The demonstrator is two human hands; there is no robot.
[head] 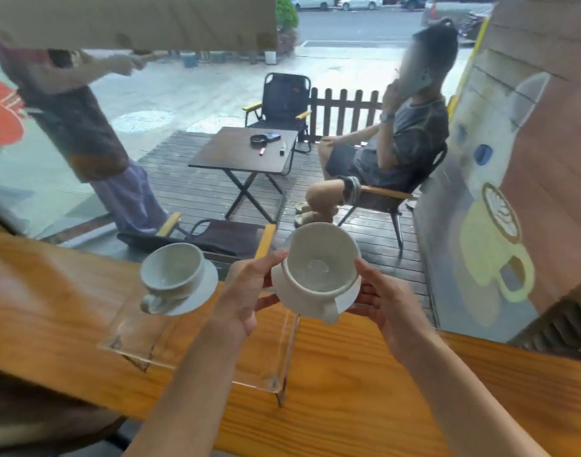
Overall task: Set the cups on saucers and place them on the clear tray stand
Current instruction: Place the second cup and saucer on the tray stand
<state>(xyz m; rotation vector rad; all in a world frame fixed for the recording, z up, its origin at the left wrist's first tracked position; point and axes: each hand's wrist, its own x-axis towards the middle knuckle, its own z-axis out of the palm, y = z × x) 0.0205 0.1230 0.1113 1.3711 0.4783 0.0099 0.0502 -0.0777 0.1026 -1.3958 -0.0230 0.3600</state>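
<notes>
A white cup [172, 270] sits on its saucer [206, 290] on the left part of the clear tray stand [197, 351], handle toward me. A second white cup [319, 268] rests on a white saucer [350, 293] that I hold in the air above the stand's right side. My left hand [246, 291] grips the saucer's left edge and my right hand [381, 301] grips its right edge. The held cup's handle points toward me.
The stand is on a wooden counter [381, 390] against a window. Outside are a folding table [246, 150], chairs, a seated person [391, 143] and a standing person [94, 133]. A painted wall [513, 192] borders the right.
</notes>
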